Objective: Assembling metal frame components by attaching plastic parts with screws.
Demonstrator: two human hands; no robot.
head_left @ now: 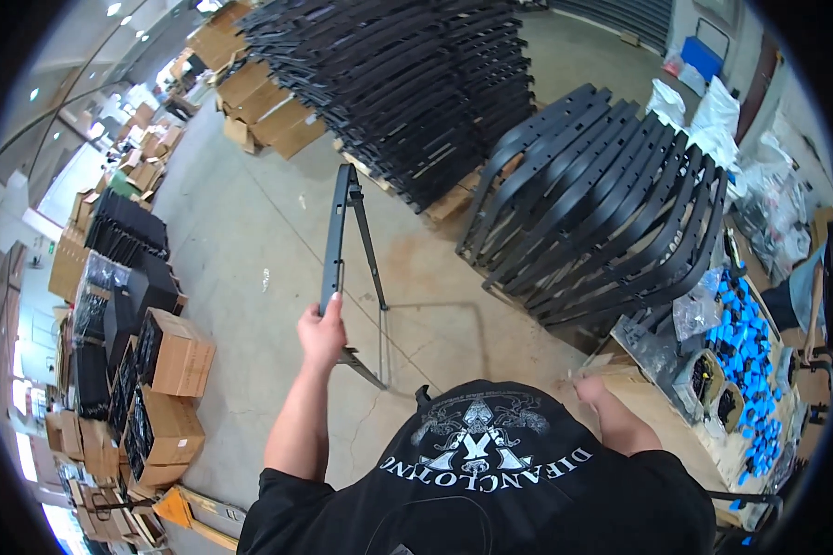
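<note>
The black frame, at the floor's middle, is gripped by one bar in the left hand. Stiffness, moderate weight and slipperiness are likely; mid-bar holding is suggested. The right hand's grip cannot be told.

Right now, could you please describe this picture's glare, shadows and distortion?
In the head view, bright patches glare at far left; in the head view, a thin shadow crosses the floor beside the dark frame in the left hand; the head view's edges curve into blackness.
</note>
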